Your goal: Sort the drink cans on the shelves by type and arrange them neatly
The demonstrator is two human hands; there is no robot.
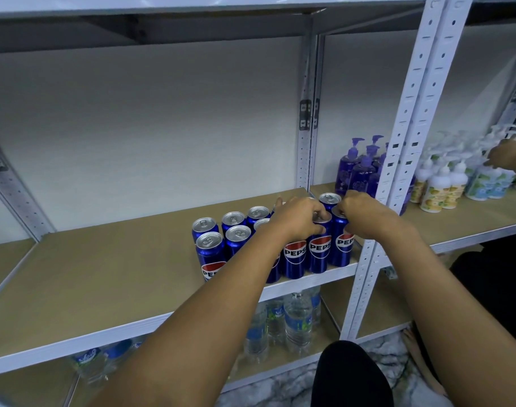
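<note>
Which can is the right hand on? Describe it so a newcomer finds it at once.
Start at the tan middle shelf and find the block of blue Pepsi cans beside the white upright post. In the front row, it is the rightmost can, nearest that post, with the right hand curled over its top.

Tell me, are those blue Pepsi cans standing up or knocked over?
Standing upright. Every Pepsi can visible on the shelf shows its silver lid facing up, with front-row logos reading level.
</note>
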